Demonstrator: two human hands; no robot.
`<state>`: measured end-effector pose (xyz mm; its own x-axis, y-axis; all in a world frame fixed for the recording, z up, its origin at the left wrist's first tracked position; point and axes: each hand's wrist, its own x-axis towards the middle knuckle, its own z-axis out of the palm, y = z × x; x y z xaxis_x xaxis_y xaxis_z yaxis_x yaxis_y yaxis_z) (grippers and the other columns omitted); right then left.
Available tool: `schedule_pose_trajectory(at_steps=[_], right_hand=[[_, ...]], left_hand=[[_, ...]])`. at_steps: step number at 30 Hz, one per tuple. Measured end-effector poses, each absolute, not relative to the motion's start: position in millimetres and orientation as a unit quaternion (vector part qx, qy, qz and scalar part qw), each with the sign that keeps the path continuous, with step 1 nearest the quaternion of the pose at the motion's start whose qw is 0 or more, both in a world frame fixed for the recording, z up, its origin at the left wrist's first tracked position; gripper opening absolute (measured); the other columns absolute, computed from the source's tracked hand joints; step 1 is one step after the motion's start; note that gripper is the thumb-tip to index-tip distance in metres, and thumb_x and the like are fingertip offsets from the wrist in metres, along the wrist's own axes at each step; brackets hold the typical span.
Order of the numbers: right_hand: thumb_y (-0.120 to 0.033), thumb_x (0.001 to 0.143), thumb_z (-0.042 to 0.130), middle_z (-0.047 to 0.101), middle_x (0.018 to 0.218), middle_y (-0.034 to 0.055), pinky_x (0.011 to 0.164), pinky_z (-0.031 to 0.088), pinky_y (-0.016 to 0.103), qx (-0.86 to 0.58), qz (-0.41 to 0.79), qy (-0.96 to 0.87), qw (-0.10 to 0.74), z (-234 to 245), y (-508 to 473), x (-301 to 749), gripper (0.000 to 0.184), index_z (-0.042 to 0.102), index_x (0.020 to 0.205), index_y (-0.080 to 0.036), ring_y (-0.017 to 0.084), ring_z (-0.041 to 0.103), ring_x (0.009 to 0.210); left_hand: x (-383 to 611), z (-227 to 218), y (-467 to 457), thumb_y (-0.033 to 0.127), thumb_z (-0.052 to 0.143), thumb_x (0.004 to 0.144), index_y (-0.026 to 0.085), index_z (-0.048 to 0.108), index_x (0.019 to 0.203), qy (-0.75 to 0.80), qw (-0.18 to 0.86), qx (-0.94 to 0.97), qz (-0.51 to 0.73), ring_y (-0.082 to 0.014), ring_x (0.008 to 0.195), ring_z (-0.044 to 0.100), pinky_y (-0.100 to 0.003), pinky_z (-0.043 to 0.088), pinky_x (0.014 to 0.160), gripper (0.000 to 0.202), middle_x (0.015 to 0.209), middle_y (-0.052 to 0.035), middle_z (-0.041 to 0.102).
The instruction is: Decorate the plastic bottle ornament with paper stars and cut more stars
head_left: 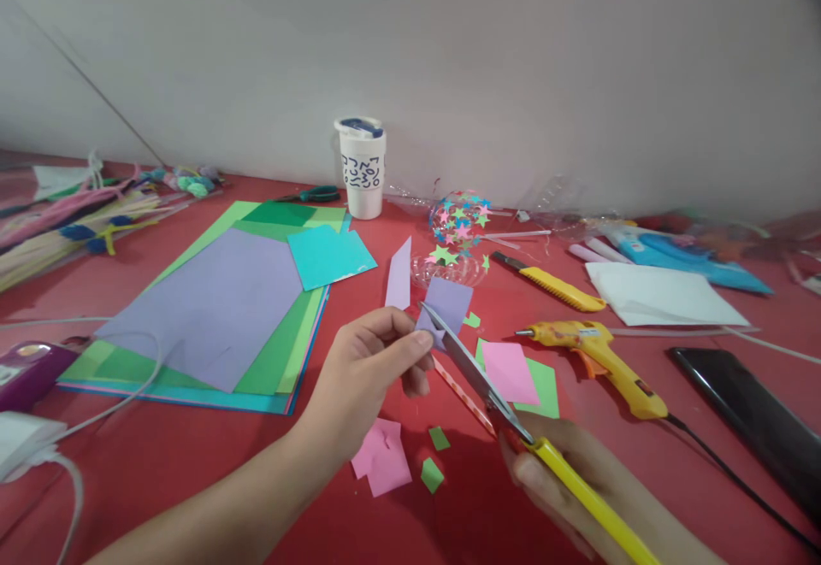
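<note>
My left hand [378, 356] pinches a small piece of purple paper [428, 323] between thumb and fingers. In my right hand [564, 462] is a pair of scissors [478, 373] with yellow handles, its blade tips at the purple piece. Behind the tips lies a larger purple rectangle [452, 298]; I cannot tell whether it is joined to the held piece. Pink scraps [388, 467] and small green scraps [432, 474] lie below the hands. A striped straw [465, 396] runs partly hidden under the scissors.
Coloured paper sheets [211, 308] are stacked at left. A white tumbler [363, 167] stands at the back beside a clear dish of paper stars [458, 223]. To the right lie a yellow utility knife [558, 285], a yellow glue gun [596, 356] and a black phone [744, 415].
</note>
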<state>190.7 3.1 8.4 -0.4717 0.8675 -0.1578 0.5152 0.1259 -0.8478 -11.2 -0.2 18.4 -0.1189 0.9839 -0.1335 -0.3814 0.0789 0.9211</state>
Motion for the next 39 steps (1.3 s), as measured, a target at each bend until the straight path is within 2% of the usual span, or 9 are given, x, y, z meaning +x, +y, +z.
schedule_pose_trajectory(at_steps=[5, 12, 17, 23, 28, 33, 39], right_hand=[[-0.074, 0.073, 0.046, 0.041, 0.052, -0.0025, 0.042, 0.036, 0.023, -0.473, 0.463, -0.719, 0.210, 6, 8, 192, 0.055, 0.047, 0.056, -0.022, 0.013, 0.040, 0.047], [-0.075, 0.076, 0.040, 0.028, 0.055, -0.0069, 0.046, 0.020, 0.025, -0.451, 0.497, -0.726, 0.151, -3, 15, 193, 0.056, 0.035, 0.061, -0.022, 0.010, 0.025, 0.050], [-0.069, 0.078, 0.044, 0.029, 0.060, -0.0060, 0.048, 0.021, 0.024, -0.431, 0.503, -0.735, 0.144, -13, 19, 198, 0.051, 0.035, 0.064, -0.021, 0.010, 0.024, 0.055], [-0.071, 0.077, 0.044, 0.028, 0.055, -0.0067, 0.046, 0.018, 0.025, -0.444, 0.494, -0.731, 0.156, -8, 16, 195, 0.053, 0.034, 0.060, -0.022, 0.010, 0.025, 0.050], [-0.078, 0.072, 0.041, 0.032, 0.055, -0.0053, 0.041, 0.024, 0.023, -0.449, 0.518, -0.702, 0.192, 6, 9, 190, 0.057, 0.035, 0.060, -0.023, 0.010, 0.030, 0.047], [-0.078, 0.072, 0.042, 0.032, 0.057, -0.0056, 0.037, 0.027, 0.021, -0.442, 0.553, -0.692, 0.142, 15, 8, 193, 0.057, 0.038, 0.063, -0.022, 0.009, 0.032, 0.044], [-0.078, 0.072, 0.042, 0.035, 0.058, -0.0055, 0.044, 0.033, 0.023, -0.444, 0.530, -0.713, 0.117, 22, 9, 196, 0.056, 0.042, 0.066, -0.022, 0.010, 0.037, 0.046]], left_hand=[[-14, 21, 1, 0.019, 0.062, 0.078, 0.016, 0.057, 0.063, 0.427, 0.607, 0.299, 0.599, -0.0040, 0.044, 0.053, -0.015, 0.040, 0.046, 0.016, 0.057, 0.0033, 0.061], [-15, 22, 3, 0.018, 0.057, 0.082, 0.015, 0.056, 0.068, 0.380, 0.663, 0.251, 0.594, -0.0068, 0.048, 0.059, -0.016, 0.045, 0.047, 0.015, 0.062, 0.0011, 0.063], [-16, 21, 3, 0.016, 0.061, 0.080, 0.013, 0.058, 0.070, 0.350, 0.709, 0.224, 0.570, -0.0043, 0.047, 0.058, -0.013, 0.043, 0.046, 0.011, 0.062, 0.0007, 0.063], [-17, 22, 3, 0.016, 0.061, 0.080, 0.014, 0.057, 0.068, 0.379, 0.670, 0.229, 0.595, -0.0027, 0.048, 0.054, -0.012, 0.043, 0.049, 0.012, 0.061, 0.0034, 0.058], [-15, 26, 2, 0.018, 0.063, 0.077, 0.017, 0.057, 0.068, 0.435, 0.571, 0.284, 0.635, -0.0042, 0.047, 0.052, -0.015, 0.040, 0.048, 0.011, 0.058, 0.0045, 0.058], [-24, 27, 4, 0.020, 0.062, 0.076, 0.018, 0.061, 0.070, 0.486, 0.499, 0.372, 0.613, -0.0053, 0.048, 0.051, -0.017, 0.042, 0.051, 0.007, 0.054, 0.0046, 0.057], [-33, 31, 9, 0.019, 0.065, 0.070, 0.018, 0.060, 0.067, 0.509, 0.502, 0.398, 0.575, -0.0059, 0.042, 0.049, -0.018, 0.040, 0.046, 0.006, 0.049, 0.0055, 0.055]])
